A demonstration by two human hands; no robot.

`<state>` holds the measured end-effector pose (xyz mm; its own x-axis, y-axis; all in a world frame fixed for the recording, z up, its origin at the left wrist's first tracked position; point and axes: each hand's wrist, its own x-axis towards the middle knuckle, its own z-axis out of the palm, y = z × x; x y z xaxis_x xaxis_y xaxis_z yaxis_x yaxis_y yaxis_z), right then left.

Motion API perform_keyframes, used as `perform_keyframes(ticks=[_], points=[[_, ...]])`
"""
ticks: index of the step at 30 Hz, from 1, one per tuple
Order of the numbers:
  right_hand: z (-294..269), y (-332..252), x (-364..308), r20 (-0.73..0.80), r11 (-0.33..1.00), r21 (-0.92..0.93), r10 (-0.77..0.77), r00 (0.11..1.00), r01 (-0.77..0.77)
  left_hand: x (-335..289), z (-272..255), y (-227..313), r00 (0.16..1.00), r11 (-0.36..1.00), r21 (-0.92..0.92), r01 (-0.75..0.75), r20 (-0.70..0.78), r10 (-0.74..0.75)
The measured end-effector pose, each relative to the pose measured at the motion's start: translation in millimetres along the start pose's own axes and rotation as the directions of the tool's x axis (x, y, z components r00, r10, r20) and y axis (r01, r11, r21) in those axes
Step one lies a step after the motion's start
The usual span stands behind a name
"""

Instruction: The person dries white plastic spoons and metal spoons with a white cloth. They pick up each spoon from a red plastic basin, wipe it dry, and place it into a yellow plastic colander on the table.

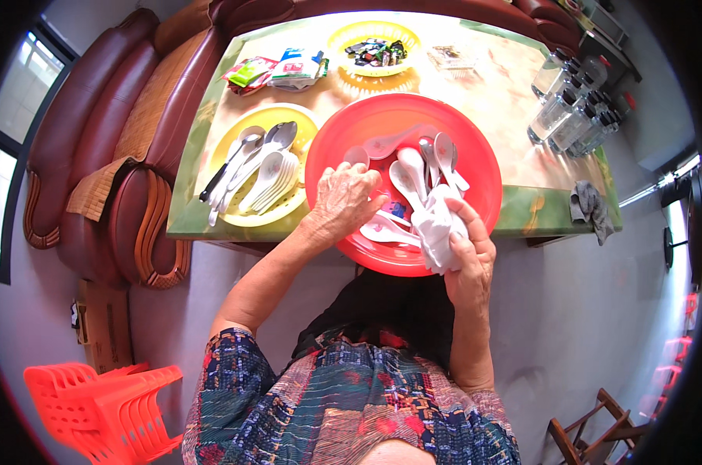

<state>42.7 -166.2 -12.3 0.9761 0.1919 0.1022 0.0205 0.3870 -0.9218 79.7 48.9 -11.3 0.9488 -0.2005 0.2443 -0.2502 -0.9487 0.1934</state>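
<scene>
On the table is a red basin with several white soup spoons lying in it. My left hand reaches over its left side, fingers curled down; the round bowl of a white soup spoon shows just beyond the fingertips, its handle hidden by the hand. At the basin's right front, my right hand is closed on a crumpled white cloth. More white spoons lie between the hands, beside a small blue and pink thing I cannot make out.
A yellow basket with metal and white spoons stands left of the basin. Snack packets, a yellow basket of wrapped items and clear bottles stand farther back. A grey rag hangs over the right edge. Red stools stand lower left.
</scene>
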Motion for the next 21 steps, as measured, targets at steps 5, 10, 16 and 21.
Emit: perform_keyframes(ticks=[5,10,16,21], points=[[-8,-9,-1,-0.196,0.982,-0.13,-0.164,0.967,0.14,7,-9,17,0.99,0.961,-0.262,0.083,0.135,-0.048],[-29,-5,-6,-0.298,0.981,-0.158,-0.154,0.942,0.11,11,-5,21,0.98,0.961,-0.262,0.089,0.196,-0.037],[-43,-8,-12,-0.421,0.976,0.002,-0.195,0.886,0.216,33,3,32,0.97,0.937,-0.322,0.135,0.237,-0.058],[-54,-6,-17,-0.406,0.973,0.066,-0.178,0.896,0.223,70,36,43,0.974,0.922,-0.342,0.183,0.188,-0.123]])
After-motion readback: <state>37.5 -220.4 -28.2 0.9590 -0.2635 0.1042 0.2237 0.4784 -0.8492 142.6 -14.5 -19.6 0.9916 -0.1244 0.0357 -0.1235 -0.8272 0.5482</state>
